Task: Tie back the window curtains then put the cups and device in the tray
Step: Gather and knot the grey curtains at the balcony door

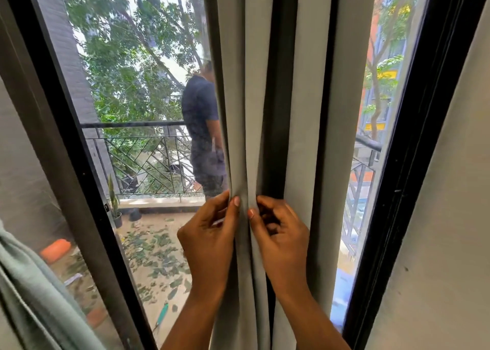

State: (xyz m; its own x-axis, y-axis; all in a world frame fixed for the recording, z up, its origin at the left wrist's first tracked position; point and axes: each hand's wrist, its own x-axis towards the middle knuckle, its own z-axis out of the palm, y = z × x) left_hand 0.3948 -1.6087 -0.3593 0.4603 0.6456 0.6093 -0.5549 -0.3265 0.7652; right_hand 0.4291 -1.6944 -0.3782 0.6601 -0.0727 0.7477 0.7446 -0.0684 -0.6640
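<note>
- At the window, the left hand point(209, 238) and right hand point(281, 235) meet just below centre, toward 6 o'clock. Each pinches a fold of the grey curtain point(238, 98) between thumb and curled fingers, and the thumbs are almost touching.
- The curtain hangs gathered in a narrow column from 12 to 6 o'clock, across the dark window post point(275, 84), with glass showing on either side.
- This looks like the first step, bunching the cloth for tying back. No tie is plainly seen (a pale strip under the left fingers is too small to tell).
- The next move likely needs one hand to hold the bundle tight while the other brings a band round it and fastens it.
- The cups, device and tray are out of view.
- At 9 o'clock a balcony rail point(132, 124) runs outside, above a floor strewn with leaves.
</note>
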